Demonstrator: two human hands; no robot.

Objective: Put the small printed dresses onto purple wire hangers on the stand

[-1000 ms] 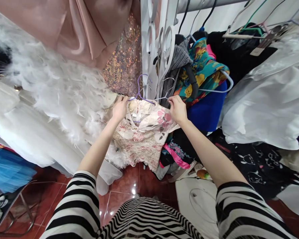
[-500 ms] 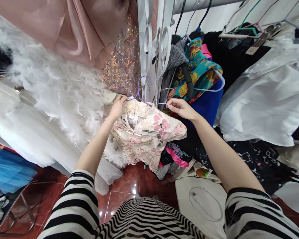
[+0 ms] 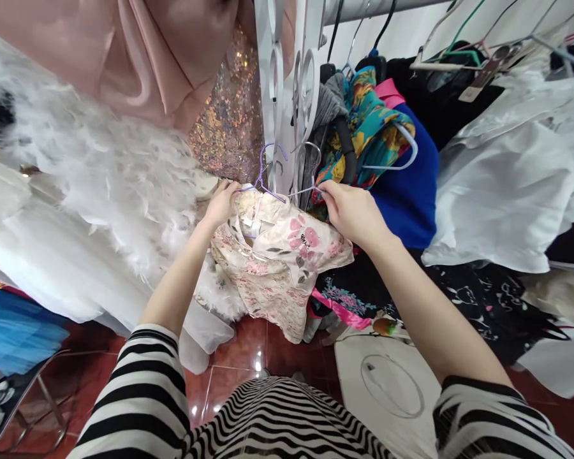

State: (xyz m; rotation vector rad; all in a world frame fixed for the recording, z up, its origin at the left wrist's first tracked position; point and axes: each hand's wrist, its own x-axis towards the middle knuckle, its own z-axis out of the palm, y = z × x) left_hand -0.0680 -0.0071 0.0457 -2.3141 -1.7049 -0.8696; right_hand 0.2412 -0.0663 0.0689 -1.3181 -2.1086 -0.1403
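Note:
A cream blouse with pink flowers (image 3: 280, 264) hangs in front of me, its neckline facing up. A purple wire hanger (image 3: 262, 172) pokes out at its neck, hook upward. My left hand (image 3: 221, 203) is closed at the blouse's left shoulder, at the end of the purple hanger's arm; the fingertips are partly hidden. My right hand (image 3: 356, 211) pinches a thin pale wire hanger (image 3: 314, 167) near its neck. That hanger's hook stands up beside the purple one, and its arm runs toward the blouse's collar.
A white metal rack post with scrolls (image 3: 287, 83) rises just ahead. Feathery white garments (image 3: 119, 172) crowd the left; a teal floral garment (image 3: 370, 121) and a white satin garment (image 3: 502, 185) hang right. A white stool-like surface (image 3: 387, 382) stands low over red floor tiles (image 3: 234, 347).
My right hand has turned and come higher on the pale hanger, whose hook now shows upright. The view has shifted slightly; my left hand keeps its place at the blouse.

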